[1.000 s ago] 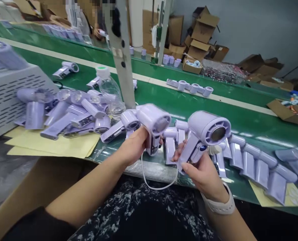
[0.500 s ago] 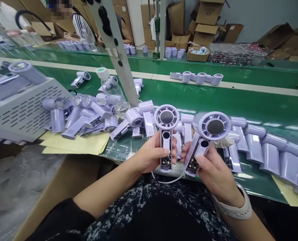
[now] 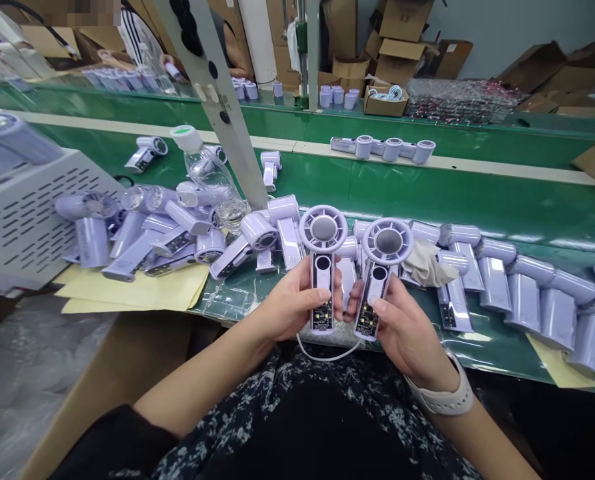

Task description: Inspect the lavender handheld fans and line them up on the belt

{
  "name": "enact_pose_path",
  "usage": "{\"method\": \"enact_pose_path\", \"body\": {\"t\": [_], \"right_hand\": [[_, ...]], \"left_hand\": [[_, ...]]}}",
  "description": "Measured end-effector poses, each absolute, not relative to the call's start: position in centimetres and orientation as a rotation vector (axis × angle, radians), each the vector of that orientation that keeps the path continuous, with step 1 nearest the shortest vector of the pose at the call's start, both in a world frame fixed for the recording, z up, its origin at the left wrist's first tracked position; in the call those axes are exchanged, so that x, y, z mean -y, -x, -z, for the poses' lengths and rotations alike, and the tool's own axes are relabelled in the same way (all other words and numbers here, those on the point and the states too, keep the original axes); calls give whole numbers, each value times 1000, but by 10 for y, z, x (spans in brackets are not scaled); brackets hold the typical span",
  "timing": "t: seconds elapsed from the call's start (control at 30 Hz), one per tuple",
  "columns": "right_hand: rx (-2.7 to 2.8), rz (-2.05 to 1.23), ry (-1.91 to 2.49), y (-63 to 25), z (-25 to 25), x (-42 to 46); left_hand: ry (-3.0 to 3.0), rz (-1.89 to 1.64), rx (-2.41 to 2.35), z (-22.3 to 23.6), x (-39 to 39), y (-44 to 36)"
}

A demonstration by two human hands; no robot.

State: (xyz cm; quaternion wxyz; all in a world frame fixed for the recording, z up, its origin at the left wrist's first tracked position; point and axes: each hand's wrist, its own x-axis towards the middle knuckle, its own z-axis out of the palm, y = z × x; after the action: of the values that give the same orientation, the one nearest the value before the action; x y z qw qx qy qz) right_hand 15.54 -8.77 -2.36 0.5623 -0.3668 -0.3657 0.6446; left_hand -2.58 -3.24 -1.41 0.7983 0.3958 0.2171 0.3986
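My left hand [image 3: 297,300] is closed around the handle of a lilac handheld fan [image 3: 323,230], its thumb on the handle front. A second lilac handheld fan [image 3: 388,241] is gripped in my right hand [image 3: 402,320], thumb across the front too. Both fans stand upright side by side with their round grilles facing me. Their handle fronts lack a cover, so dark circuit boards show below a round black spot. A white cable [image 3: 327,358] loops beneath the two handles. Close behind the right-hand fan lies a crumpled beige cloth [image 3: 430,263].
Lilac fans lie heaped [image 3: 162,230] at left on yellow sheets [image 3: 127,293], near a clear bottle [image 3: 207,173] and a slotted grey metal box [image 3: 42,220]. A row of fans [image 3: 525,293] lines the right. A slanted metal post [image 3: 222,113] rises behind the heap. Other people sit across the bench.
The right-hand fan has come left, closer to the left one, and turned to face me more squarely. The whole view has shifted slightly. Both hands keep their hold.
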Motion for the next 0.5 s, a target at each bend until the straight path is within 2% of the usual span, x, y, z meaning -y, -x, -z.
{"method": "enact_pose_path", "body": {"t": [0.5], "right_hand": [[820,-1499,889,-155,29,98]], "left_hand": [[-721,-941,-555,30,25,22]]}}
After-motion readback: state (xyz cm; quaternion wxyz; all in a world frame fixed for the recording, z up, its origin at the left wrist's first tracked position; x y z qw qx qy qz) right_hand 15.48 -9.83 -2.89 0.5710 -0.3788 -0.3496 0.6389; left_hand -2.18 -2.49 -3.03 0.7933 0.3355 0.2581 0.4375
